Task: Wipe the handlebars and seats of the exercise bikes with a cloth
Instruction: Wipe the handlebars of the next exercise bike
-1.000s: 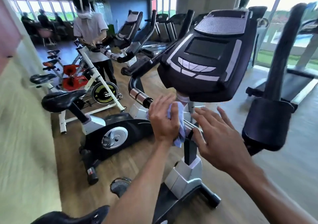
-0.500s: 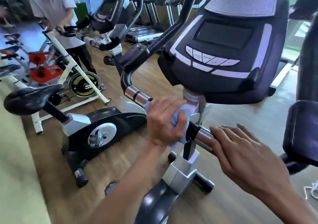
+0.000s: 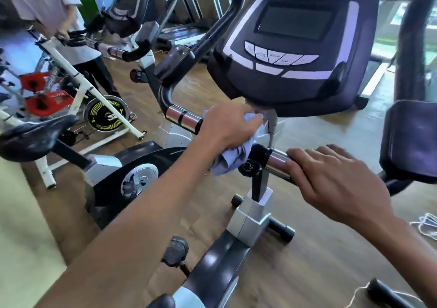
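An exercise bike stands right in front of me, its black console (image 3: 290,47) above a handlebar (image 3: 182,118) with chrome grip sections. My left hand (image 3: 227,127) is shut on a pale blue cloth (image 3: 227,158), pressed against the handlebar's middle just under the console. The cloth's loose end hangs below the bar. My right hand (image 3: 335,182) rests on the right chrome grip (image 3: 276,161), fingers curled over it. A black seat (image 3: 35,137) of the neighbouring bike shows at left.
Another person (image 3: 54,11) in a white shirt stands at a white spin bike (image 3: 78,87) at upper left. A padded black machine part (image 3: 409,139) is close on the right. White cable (image 3: 425,225) lies on the wooden floor. Treadmills line the back.
My head has moved closer and lower. The left hand with the cloth has slid a little along the bar's middle; the right hand has settled onto the right chrome grip.
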Tool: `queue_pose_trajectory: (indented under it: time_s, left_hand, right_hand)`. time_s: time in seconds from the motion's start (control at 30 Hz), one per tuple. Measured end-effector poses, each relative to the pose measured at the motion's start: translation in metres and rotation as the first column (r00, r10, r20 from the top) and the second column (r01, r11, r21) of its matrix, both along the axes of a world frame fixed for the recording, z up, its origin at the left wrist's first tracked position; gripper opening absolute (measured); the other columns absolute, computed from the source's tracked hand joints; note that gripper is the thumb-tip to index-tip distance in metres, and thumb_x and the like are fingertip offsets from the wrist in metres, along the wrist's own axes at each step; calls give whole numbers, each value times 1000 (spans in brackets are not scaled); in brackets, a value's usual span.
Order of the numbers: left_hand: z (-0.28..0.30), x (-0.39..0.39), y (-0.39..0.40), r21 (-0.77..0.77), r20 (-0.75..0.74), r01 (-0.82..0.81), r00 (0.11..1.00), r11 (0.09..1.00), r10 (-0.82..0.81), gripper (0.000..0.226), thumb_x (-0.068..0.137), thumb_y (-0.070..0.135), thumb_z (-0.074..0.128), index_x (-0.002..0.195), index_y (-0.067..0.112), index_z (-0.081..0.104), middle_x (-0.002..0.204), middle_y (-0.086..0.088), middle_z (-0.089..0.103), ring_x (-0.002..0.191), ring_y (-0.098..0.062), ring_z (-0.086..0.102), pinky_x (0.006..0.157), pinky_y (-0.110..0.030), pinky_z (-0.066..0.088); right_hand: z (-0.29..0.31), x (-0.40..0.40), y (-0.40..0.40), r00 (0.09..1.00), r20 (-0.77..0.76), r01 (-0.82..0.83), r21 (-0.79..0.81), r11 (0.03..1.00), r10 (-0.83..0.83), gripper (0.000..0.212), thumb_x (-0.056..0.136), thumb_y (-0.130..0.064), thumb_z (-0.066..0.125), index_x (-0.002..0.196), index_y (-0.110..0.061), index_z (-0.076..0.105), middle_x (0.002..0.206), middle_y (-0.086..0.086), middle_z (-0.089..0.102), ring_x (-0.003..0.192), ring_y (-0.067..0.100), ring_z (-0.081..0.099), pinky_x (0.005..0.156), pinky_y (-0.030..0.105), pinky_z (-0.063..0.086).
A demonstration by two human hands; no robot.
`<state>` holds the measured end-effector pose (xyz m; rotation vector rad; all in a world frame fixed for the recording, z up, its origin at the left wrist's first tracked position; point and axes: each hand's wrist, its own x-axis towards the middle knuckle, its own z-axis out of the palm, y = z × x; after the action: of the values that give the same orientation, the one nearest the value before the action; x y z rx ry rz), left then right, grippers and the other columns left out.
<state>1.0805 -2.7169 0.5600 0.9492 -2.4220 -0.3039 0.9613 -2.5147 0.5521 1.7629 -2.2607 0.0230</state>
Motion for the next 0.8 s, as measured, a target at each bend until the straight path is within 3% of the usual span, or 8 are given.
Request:
queue_pose_trajectory:
  time_s: [0.1,0.17,0.23,0.3,0.43,0.6,0.7,0.8]
  left_hand:
    - [-4,8,8,-26,-165,82,983,996,-85,48,89,60,52,106,21,76,101,5,72,99,-19,65,92,-39,52]
    - [-18,23,16,-112,-299,35,952,993,-67,51,90,52,60,120,13,71,119,-1,70,112,-20,62,102,-35,48]
    - [-30,27,22,-151,-274,-22,962,988,-20,47,90,46,61,117,9,65,112,-4,66,108,-25,58,103,-36,44]
    - [-32,14,23,-142,-150,-44,988,989,22,44,93,44,57,113,5,62,108,-10,64,106,-30,56,103,-39,39]
    - [-11,-17,9,19,98,-76,992,997,74,44,100,43,51,117,4,59,119,-16,63,113,-35,57,97,-42,43]
    - [-14,-3,17,39,3,-55,999,998,55,34,98,42,55,110,10,61,110,-9,66,106,-31,58,90,-41,46]
    - [-12,17,31,3,-65,-13,998,1000,13,39,95,43,54,118,13,63,113,-2,66,112,-26,55,94,-39,46]
    - [2,28,36,-63,-12,1,1000,998,-2,43,91,51,55,119,20,67,105,2,68,106,-23,59,83,-37,50]
  right_hand:
    - [0,1,2,1000,4,-3,-18,1000,3,46,106,-53,14,112,-33,54,92,-10,68,93,18,64,90,33,43]
    - [-2,1,2,1000,-7,-8,-40,999,8,46,105,-52,16,108,-32,57,88,-10,67,88,19,64,86,33,44]
    - [-3,-1,2,1000,-13,-11,-68,998,11,45,105,-51,19,105,-31,59,84,-10,66,84,19,64,83,33,45]
    - [-5,-2,0,1000,-16,-8,-87,996,7,45,105,-51,18,103,-31,59,83,-9,65,84,20,63,82,34,44]
    - [-5,-3,-1,1000,-10,-1,-67,998,1,48,105,-53,12,104,-33,56,86,-11,67,86,18,63,79,32,41]
    - [-2,-3,3,1000,-8,-18,-53,998,18,52,103,-57,3,110,-34,49,91,-13,70,88,15,65,72,32,35]
    - [-4,-4,5,999,-29,-18,-65,998,17,48,105,-55,5,112,-35,48,92,-15,71,85,14,67,69,32,28]
    - [-5,-3,5,999,-41,-14,-84,996,10,46,106,-54,7,109,-34,49,87,-13,71,80,15,67,67,32,25]
